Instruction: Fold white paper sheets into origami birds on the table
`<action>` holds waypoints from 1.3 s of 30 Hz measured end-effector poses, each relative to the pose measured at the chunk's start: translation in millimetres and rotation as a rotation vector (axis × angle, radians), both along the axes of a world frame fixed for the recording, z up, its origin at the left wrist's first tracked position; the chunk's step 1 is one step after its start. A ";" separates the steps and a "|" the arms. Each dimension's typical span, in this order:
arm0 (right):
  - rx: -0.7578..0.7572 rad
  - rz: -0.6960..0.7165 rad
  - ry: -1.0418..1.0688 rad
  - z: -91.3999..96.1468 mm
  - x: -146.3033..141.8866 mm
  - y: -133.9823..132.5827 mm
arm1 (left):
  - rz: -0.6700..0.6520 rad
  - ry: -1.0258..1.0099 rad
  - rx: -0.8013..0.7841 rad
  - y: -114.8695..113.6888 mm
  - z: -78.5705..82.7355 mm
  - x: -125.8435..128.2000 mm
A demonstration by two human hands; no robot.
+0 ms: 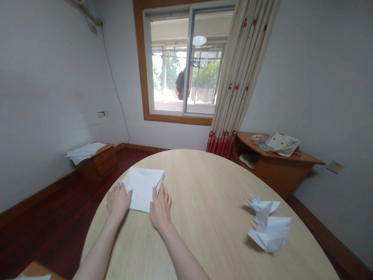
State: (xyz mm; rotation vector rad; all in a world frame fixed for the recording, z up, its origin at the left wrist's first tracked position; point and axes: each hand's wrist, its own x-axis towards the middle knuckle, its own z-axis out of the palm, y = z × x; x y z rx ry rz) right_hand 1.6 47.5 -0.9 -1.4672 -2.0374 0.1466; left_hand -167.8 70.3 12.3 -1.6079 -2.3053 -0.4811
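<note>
Beyond our hands, a window (188, 74) and a patterned curtain (237, 83) stood behind the round, pale wooden surface (206, 182). We reached forward with bare forearms, which slanted inward toward each other, backs of the hands up. Between our hands lay a stack of white paper (142, 188), flat on the surface, and we held it lightly by its two sides, neither hand clenched. Our left hand (119, 200) covered its left edge, fingers bent and thumb pointing inward over the top sheet. Our right hand (161, 204) touched its right edge near the closer corner, fingers loosely curved and pointing away from us. Well to the right of both hands sat two folded white paper pieces, the nearer one (271, 235) just in front of the farther one (266, 205).
</note>
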 end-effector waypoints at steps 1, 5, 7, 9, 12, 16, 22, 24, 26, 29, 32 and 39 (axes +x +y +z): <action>0.007 0.004 0.000 -1.0 0.1 0.3 | -0.005 0.008 0.013 -0.4 0.5 0.9; 0.032 0.023 0.003 -4.7 0.4 1.5 | -0.036 0.037 0.069 -2.8 2.6 3.3; 0.039 0.033 0.013 -5.2 0.5 1.6 | -0.046 0.046 0.099 -3.7 3.1 3.4; 0.041 0.045 0.029 -4.9 0.8 1.4 | -0.050 0.053 0.130 -4.1 3.6 3.4; 0.051 0.065 0.048 -4.1 2.0 1.4 | -0.050 0.058 0.174 -4.5 5.4 4.3; 0.068 0.084 0.070 -4.3 3.5 2.2 | -0.058 0.052 0.221 -6.4 11.0 7.3; 0.091 0.071 0.099 -3.4 3.2 0.8 | -0.060 0.026 0.313 -9.2 21.2 10.1; 0.106 0.063 0.108 -1.9 3.5 -1.0 | -0.071 0.017 0.362 -10.0 24.7 10.7; 0.122 0.052 0.117 0.0 4.4 -2.9 | -0.082 0.007 0.398 -11.3 28.6 12.3; 0.173 0.040 0.105 3.0 7.4 -5.0 | -0.090 -0.021 0.430 -14.2 34.9 17.2; 0.224 0.037 0.062 5.9 12.7 -6.3 | -0.117 -0.049 0.445 -16.6 39.0 23.4; 0.261 0.029 0.008 7.4 43.2 -8.6 | -0.352 -0.157 0.466 -14.3 34.5 36.6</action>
